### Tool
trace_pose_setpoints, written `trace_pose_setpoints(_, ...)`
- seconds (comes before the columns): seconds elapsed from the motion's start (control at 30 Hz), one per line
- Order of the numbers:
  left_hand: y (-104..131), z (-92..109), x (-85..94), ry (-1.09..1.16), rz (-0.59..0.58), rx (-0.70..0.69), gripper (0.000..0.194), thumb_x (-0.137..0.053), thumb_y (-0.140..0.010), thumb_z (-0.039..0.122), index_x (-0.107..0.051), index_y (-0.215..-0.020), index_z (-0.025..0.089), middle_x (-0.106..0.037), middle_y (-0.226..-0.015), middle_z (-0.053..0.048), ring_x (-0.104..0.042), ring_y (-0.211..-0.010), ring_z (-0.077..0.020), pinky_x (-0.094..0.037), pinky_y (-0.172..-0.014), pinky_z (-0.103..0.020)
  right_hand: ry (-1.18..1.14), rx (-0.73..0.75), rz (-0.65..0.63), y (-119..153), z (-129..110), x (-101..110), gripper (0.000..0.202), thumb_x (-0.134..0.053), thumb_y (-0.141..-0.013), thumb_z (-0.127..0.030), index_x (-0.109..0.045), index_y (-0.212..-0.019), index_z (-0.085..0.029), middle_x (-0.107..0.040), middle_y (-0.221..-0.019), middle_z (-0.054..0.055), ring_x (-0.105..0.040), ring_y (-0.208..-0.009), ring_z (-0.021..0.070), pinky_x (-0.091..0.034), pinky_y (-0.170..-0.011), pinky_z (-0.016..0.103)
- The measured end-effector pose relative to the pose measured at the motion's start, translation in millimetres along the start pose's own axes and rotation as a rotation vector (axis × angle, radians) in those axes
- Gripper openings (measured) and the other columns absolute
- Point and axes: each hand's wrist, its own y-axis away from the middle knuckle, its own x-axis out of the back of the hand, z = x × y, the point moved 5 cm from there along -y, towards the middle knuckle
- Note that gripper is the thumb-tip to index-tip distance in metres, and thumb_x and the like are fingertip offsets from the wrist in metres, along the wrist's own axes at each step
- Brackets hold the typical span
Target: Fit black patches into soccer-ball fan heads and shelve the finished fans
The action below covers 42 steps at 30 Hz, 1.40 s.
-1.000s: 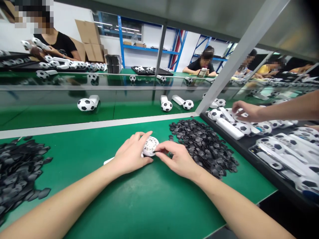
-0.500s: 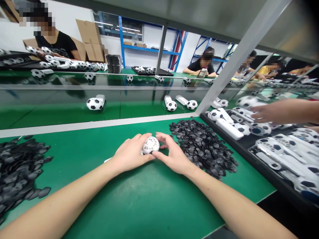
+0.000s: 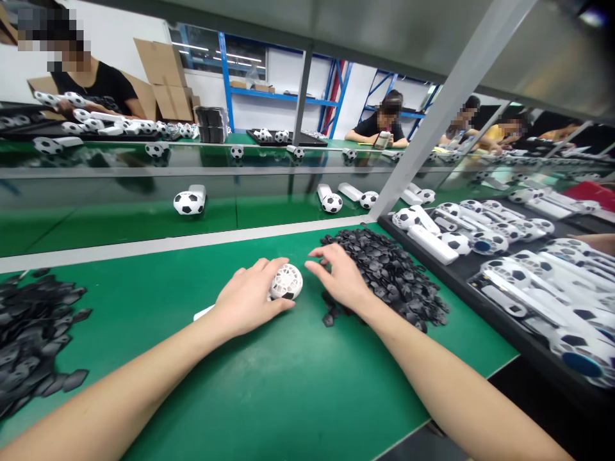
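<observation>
My left hand (image 3: 250, 296) is wrapped round a white football-patterned piece (image 3: 287, 282) with an openwork face and a black patch at its lower edge. Its white handle (image 3: 204, 313) shows partly from beneath the hand. Just right of the piece, my right hand (image 3: 338, 275) hovers with thumb and fingers apart, not touching it; nothing shows between the fingertips. Beside and behind that hand spreads a pile of small black pieces (image 3: 398, 275). A second heap of black pieces (image 3: 33, 333) lies at the far left of the green table (image 3: 269, 397).
Black trays (image 3: 461, 275) full of white football-patterned parts stand at the right. Behind a pale ledge (image 3: 144, 246), a green belt (image 3: 269, 205) carries more such parts. A slanted metal post (image 3: 446, 109) rises at the right. Other people sit across the belt.
My right hand has come away from the football-patterned piece toward the right pile, its fingers apart. The other person's hand over the right trays has drawn back to the frame's edge.
</observation>
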Motion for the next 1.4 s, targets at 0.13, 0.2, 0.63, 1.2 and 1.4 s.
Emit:
trace_pose_setpoints(0.13,1.1,0.1,-1.9,-0.028,-0.009,-0.007,0.067,-0.06,-0.069,0.038,-0.033,-0.13,0.028,-0.05,-0.12,-0.005,-0.052,-0.1,-0.0285,-0.04,-0.086,-0.043,0.343,-0.143,-0.009,-10.4,24.0,7.3,0.014,-0.055,-0.083,-0.026,-0.061,-0.093,-0.018,-0.056,-0.095,0.01,-0.051,-0.095,0.0258,-0.044,-0.076,0.037)
trace_pose_setpoints(0.2,1.4,-0.7,-2.3,-0.036,-0.003,-0.015,0.063,-0.056,-0.071,0.032,-0.033,-0.13,0.028,-0.05,-0.12,-0.005,-0.052,-0.1,-0.0283,-0.041,-0.085,-0.042,0.346,-0.152,-0.058,-11.6,26.9,4.6,0.009,-0.055,-0.083,-0.024,-0.061,-0.086,-0.019,-0.057,-0.091,0.008,-0.053,-0.09,0.0234,-0.044,-0.071,0.033)
trace_pose_setpoints(0.63,3.5,1.0,-2.0,-0.02,-0.045,-0.216,0.072,-0.044,-0.064,0.005,-0.034,-0.13,0.031,-0.053,-0.123,0.0,-0.048,-0.109,-0.0238,-0.034,-0.09,-0.04,0.233,-0.18,-0.168,-8.5,33.1,10.3,0.008,-0.063,-0.076,-0.021,-0.057,-0.08,-0.018,-0.057,-0.087,0.004,-0.056,-0.076,0.0152,-0.042,-0.067,0.027)
trace_pose_setpoints(1.2,0.9,-3.2,-0.9,-0.011,-0.029,-0.211,0.07,-0.042,-0.064,0.005,-0.036,-0.129,0.031,-0.052,-0.125,0.001,-0.045,-0.111,-0.023,-0.031,-0.094,-0.04,-0.162,0.07,-0.153,0.7,-2.9,10.9,0.008,-0.055,-0.08,-0.022,-0.062,-0.077,-0.019,-0.062,-0.079,0.0,-0.054,-0.073,0.0138,-0.042,-0.067,0.026)
trace_pose_setpoints(1.4,1.5,-4.5,-0.3,-0.042,-0.006,-0.19,0.068,-0.042,-0.067,0.008,-0.034,-0.13,0.032,-0.052,-0.124,0.0,-0.047,-0.109,-0.0241,-0.032,-0.091,-0.041,-0.353,0.122,-0.133,7.6,-22.3,20.0,0.009,-0.057,-0.08,-0.022,-0.062,-0.088,-0.019,-0.062,-0.08,0.0,-0.054,-0.071,0.0134,-0.045,-0.066,0.026)
